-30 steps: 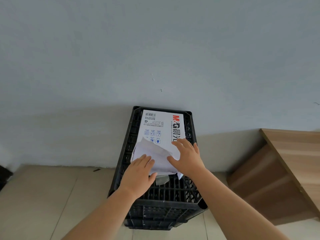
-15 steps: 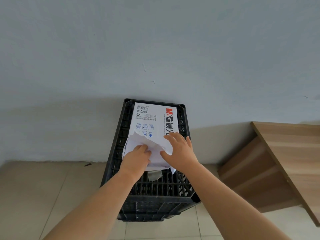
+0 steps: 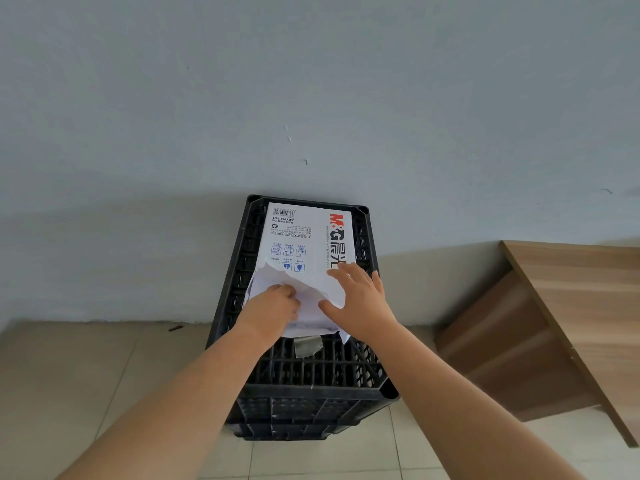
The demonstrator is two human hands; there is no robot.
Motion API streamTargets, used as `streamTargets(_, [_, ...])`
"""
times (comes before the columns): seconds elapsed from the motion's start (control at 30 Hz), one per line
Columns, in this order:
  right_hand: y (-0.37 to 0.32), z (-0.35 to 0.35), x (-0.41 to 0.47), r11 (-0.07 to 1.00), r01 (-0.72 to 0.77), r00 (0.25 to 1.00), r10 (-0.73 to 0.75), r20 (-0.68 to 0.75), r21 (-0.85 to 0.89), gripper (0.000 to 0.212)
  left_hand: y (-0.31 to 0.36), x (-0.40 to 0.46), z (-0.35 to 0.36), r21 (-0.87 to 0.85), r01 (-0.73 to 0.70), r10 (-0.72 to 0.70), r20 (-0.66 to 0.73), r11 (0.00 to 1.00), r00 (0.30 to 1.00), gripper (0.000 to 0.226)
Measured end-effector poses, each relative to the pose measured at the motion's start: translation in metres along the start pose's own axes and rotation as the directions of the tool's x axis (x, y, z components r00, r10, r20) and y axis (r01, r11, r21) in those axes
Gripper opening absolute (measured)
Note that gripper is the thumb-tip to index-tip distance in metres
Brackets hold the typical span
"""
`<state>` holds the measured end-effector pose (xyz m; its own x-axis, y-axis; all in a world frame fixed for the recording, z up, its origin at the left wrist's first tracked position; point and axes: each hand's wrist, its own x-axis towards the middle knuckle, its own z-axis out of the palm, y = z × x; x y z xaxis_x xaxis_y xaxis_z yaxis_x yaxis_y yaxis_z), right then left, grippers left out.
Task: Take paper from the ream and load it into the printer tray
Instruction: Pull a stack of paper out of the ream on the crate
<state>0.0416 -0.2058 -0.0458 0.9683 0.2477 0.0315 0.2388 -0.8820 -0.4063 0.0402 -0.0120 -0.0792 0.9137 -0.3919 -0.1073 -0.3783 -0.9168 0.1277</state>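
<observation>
Head view is showing the ream (image 3: 304,237) lying on top of a black crate (image 3: 304,368), its torn wrapper (image 3: 311,299) open at the near end. Left hand (image 3: 272,308) is curling its fingers into the wrapper, and right hand (image 3: 360,303) is pressing flat on it, grasping nothing. No sheets are out yet, and no printer is appearing. Compared with a moment before, the left fingers are digging deeper.
</observation>
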Motion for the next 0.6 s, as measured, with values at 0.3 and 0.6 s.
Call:
streamTargets(0.3, [0.0014,0.0004,-0.0007,1.000,-0.015,0.999,0.014,0.029,0.017,0.061,0.0007,0.0051,-0.0038,-0.127,0.032,-0.031,0.008,0.991,0.999,0.026])
streamTargets(0.6, [0.0029,0.0008,-0.0007,0.999,-0.014,0.999,0.013,0.041,0.044,0.060,-0.0026,0.0062,-0.0072,-0.206,0.050,-0.050,0.004,0.977,0.999,0.029])
